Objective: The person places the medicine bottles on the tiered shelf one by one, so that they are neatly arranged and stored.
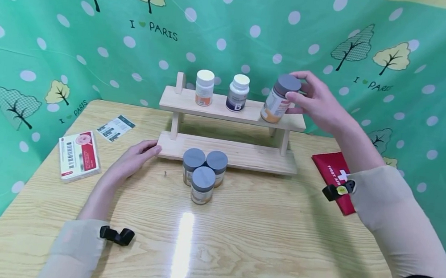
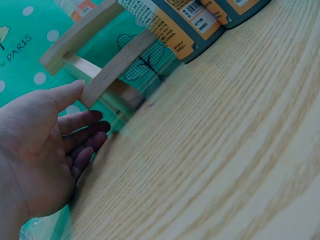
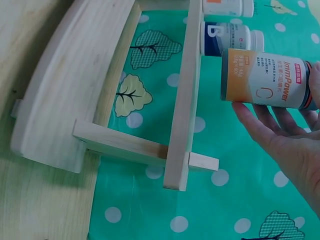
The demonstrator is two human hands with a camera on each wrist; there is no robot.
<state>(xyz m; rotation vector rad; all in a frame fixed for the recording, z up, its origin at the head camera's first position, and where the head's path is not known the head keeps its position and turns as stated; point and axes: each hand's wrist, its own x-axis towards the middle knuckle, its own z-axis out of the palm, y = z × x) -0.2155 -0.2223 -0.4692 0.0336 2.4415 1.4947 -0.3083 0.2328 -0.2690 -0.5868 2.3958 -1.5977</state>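
Note:
My right hand (image 1: 317, 99) grips a supplement bottle (image 3: 270, 80) with a grey cap and a white-and-orange label. The bottle leans slightly over the right end of the upper shelf, and in the right wrist view a gap shows between its base and the plank. My left hand (image 1: 134, 159) is at the left end of the wooden rack's lower shelf (image 1: 229, 152); its thumb touches the plank end (image 2: 92, 95), with the other fingers loosely bent below. On the upper shelf (image 1: 218, 107) stand a white bottle with an orange label (image 1: 204, 88) and a white-capped bottle with a dark label (image 1: 237, 93).
Several grey-capped jars (image 1: 203, 185) stand clustered before the rack. At left lie a white-and-red medicine box (image 1: 80, 156) and a printed card (image 1: 116, 128). A red first aid pouch (image 1: 331, 167) lies at right, under the right forearm. Green patterned cloth (image 1: 233, 32) hangs behind.

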